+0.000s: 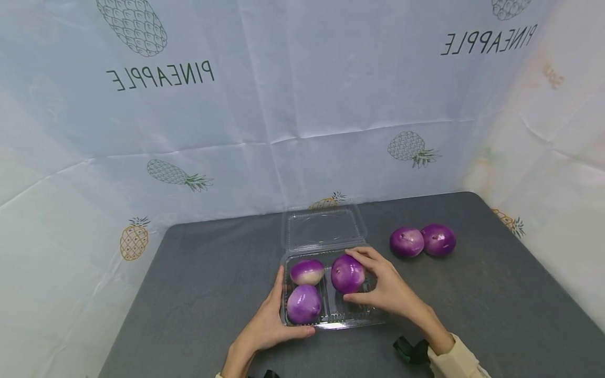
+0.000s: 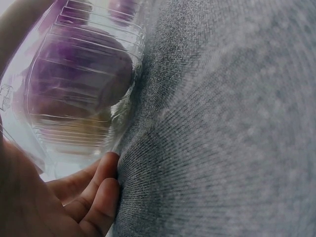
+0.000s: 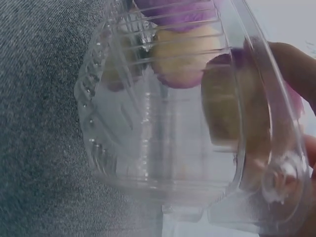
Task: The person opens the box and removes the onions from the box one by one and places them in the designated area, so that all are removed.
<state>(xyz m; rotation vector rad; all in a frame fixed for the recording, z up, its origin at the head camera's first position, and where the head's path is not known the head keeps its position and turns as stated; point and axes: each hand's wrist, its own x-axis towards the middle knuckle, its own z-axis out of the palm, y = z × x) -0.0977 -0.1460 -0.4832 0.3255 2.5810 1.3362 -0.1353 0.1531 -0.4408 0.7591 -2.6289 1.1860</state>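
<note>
A clear plastic clamshell box (image 1: 331,325) lies on the table with its lid (image 1: 323,228) folded back. Two shiny purple onions, one paler at its side (image 1: 307,273) and one nearer (image 1: 304,304), sit in its left half. My left hand (image 1: 269,320) holds the box at its near left corner, thumb along the front edge and fingers by the left wall (image 2: 84,89). Between thumb and fingers, my right hand (image 1: 385,283) grips another purple onion (image 1: 347,274) over the right half. Through the plastic wall, the right wrist view shows this onion's pale underside (image 3: 222,103).
Two more purple onions, one on the left (image 1: 406,242) and one on the right (image 1: 438,240), touch each other on the dark grey table (image 1: 212,283), right of the lid. A pineapple-print cloth (image 1: 283,105) hangs behind the table. A black strap (image 1: 411,350) shows by the right wrist.
</note>
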